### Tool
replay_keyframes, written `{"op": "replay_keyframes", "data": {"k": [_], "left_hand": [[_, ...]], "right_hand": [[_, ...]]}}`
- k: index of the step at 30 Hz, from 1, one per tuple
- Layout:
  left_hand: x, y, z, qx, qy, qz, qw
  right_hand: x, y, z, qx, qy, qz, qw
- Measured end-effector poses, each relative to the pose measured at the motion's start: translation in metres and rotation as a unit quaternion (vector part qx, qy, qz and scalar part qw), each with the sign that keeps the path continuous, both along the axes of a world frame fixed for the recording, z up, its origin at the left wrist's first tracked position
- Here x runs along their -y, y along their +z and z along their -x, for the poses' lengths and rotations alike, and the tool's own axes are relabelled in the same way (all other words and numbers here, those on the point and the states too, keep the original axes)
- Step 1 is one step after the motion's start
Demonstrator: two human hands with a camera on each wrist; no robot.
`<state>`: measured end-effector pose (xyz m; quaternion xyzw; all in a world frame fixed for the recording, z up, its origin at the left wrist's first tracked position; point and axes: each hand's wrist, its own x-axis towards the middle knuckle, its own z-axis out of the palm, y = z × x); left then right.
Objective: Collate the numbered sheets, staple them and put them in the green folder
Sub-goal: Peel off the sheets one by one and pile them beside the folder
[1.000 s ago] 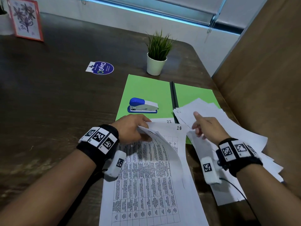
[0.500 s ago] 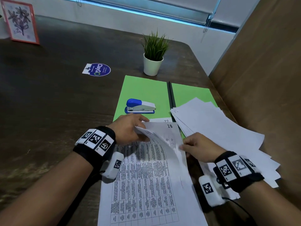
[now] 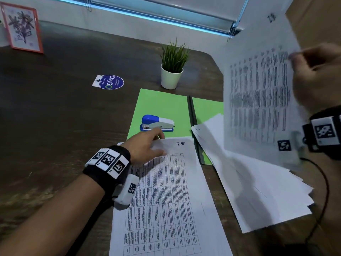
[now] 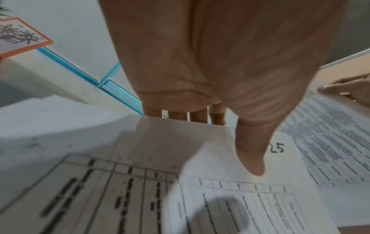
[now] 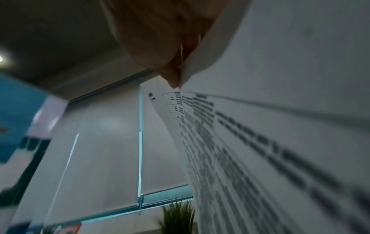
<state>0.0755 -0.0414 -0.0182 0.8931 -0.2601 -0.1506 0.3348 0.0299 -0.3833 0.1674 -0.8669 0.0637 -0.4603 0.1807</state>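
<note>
My right hand pinches a printed sheet marked 18 by its edge and holds it raised and tilted above the table's right side. In the right wrist view the thumb of that hand lies on the sheet marked 18. My left hand rests with straight fingers on the top left corner of the face-up stack, whose top sheet reads 25. Seen from the left wrist, the thumb of the left hand presses on sheet 25. The green folder lies open behind, with a blue and white stapler on its left half.
A fanned pile of face-down white sheets covers the folder's right half and the table's right side. A small potted plant, a round blue sticker and a red-framed picture stand farther back. A brown wall panel bounds the right.
My right hand took sheet 18 off the stack and lifted it up and to the right. Sheet 25 is now on top. My left hand has let the lifted corner down.
</note>
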Motion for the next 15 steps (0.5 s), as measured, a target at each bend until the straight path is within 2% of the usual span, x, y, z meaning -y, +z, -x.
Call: {"op": "replay_keyframes", "data": {"k": [3,6,9,12,15], "left_hand": [[0.000,0.000,-0.001,-0.004,0.016,0.012,1.000],[0.000,-0.001,-0.001,0.000,0.018,0.032,0.999],[0.000,-0.002,-0.001,0.004,0.016,0.041,0.999],[-0.001,-0.003,-0.002,-0.004,0.015,0.044,0.999],[-0.002,-0.004,-0.002,-0.031,0.023,0.054,0.998]], "right_hand": [[-0.011,0.009,0.002,-0.045,0.004,0.161,0.986],[-0.041,-0.012,0.006,-0.131,0.001,0.312,0.941],[-0.065,-0.049,0.003,-0.264,-0.003,0.366,0.892],[-0.083,-0.096,-0.001,-0.410,-0.012,0.399,0.820],[-0.096,-0.140,-0.005,-0.498,-0.019,0.409,0.765]]}}
